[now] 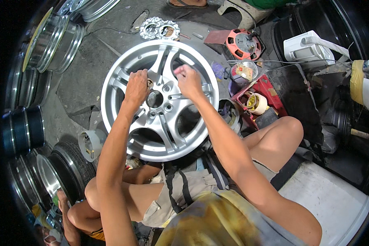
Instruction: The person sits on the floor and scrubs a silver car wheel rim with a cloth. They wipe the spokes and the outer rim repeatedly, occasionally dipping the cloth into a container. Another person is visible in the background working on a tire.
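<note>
Nearest, a tie-dyed yellow and grey shirt fills the lower edge, with beige shorts and bent bare knees beyond it. A white, scuffed box-like piece stands at the lower right. At the lower left, another person's hand is beside a polished rim, next to a black tyre.

Just past the knees is the silver multi-spoke wheel, centred before the person, its face turned up and its round centre hole ringed by bolt holes. The person's left hand is over the hub's left side, fingers bent and close together; a small tan ring-like patch shows beside the fingertips, and I cannot tell whether they pinch it. The right hand is over the upper right spokes with its fingers curled in; they are blurred, so whether they grip something or touch the metal I cannot tell.

Left of the wheel is a whitish tub. To its right, a red case has a white cup beside it, and a clear round container is just beyond. Farther off are a red-orange round device, two silver scalloped rings and, at upper left, shiny rims. A beige stool is near the top edge.
</note>
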### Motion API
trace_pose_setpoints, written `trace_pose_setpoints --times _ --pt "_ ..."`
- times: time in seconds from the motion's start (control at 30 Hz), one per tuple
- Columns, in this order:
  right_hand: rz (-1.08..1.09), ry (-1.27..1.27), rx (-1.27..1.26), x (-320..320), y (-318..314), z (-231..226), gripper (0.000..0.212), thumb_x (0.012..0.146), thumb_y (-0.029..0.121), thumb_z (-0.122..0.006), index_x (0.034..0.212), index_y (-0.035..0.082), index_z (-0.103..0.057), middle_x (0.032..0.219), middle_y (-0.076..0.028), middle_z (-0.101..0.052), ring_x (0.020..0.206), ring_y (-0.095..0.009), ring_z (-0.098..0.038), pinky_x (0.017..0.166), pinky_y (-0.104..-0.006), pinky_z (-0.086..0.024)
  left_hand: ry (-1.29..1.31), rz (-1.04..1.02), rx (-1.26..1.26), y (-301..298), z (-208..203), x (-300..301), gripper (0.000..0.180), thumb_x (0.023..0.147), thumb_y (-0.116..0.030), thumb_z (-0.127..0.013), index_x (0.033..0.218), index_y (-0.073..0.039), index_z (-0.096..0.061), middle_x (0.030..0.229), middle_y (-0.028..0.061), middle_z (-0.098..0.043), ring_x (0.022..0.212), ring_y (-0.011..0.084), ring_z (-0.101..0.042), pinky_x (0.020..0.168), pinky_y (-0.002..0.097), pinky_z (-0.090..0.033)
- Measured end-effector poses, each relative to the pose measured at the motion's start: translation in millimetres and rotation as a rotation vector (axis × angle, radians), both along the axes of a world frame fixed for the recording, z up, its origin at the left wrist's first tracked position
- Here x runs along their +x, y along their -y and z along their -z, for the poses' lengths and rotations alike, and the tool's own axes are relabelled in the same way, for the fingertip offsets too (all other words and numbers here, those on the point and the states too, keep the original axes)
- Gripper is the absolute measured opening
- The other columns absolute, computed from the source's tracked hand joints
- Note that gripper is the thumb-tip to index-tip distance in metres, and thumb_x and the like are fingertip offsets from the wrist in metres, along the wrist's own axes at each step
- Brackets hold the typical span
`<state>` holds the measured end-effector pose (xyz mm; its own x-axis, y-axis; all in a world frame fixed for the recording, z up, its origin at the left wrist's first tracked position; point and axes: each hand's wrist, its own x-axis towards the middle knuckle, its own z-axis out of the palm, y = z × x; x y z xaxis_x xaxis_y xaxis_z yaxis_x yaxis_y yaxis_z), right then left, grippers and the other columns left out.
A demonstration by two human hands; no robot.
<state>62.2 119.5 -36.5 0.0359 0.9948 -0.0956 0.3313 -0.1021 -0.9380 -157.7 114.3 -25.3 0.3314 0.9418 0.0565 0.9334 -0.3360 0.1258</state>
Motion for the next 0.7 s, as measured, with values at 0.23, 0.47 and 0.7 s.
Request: trace_pose_setpoints --times 0.23,0.47,0.7 --pt "-0.031 0.009 0.139 -9 2 6 0.009 0.09 0.0 -0.059 0.094 0.001 -0.068 0.085 -0.017 -0.074 0.082 -0.032 -0.074 0.076 -0.0385 -0.054 -0.016 -0.027 -0.07 -1 4 1 0.038 0.079 -0.005 -0.073 0.112 0.001 -0.056 0.106 0.0205 -0.064 0.107 0.0399 -0.062 0.102 0.0506 -0.045" --pt "0.534 -0.027 0.465 -63 -48 42 0.011 0.092 -0.003 -0.055 0.093 -0.002 -0.065 0.078 -0.019 -0.071 0.074 -0.033 -0.073 0.07 -0.0423 -0.054 0.123 -0.073 -0.114 1 1 -4 0.056 0.078 0.001 -0.06 0.134 0.006 -0.054 0.118 0.0256 -0.062 0.116 0.0438 -0.059 0.115 0.0544 -0.038" --pt "-0.36 0.466 0.288 32 32 -25 0.012 0.089 -0.001 -0.058 0.1 0.004 -0.062 0.09 -0.016 -0.073 0.084 -0.04 -0.071 0.092 -0.05 -0.05 0.475 0.03 -0.124 -4 -8 30 0.064 0.072 0.01 -0.052 0.136 0.002 -0.056 0.137 0.0207 -0.057 0.132 0.0421 -0.051 0.115 0.0461 -0.04"
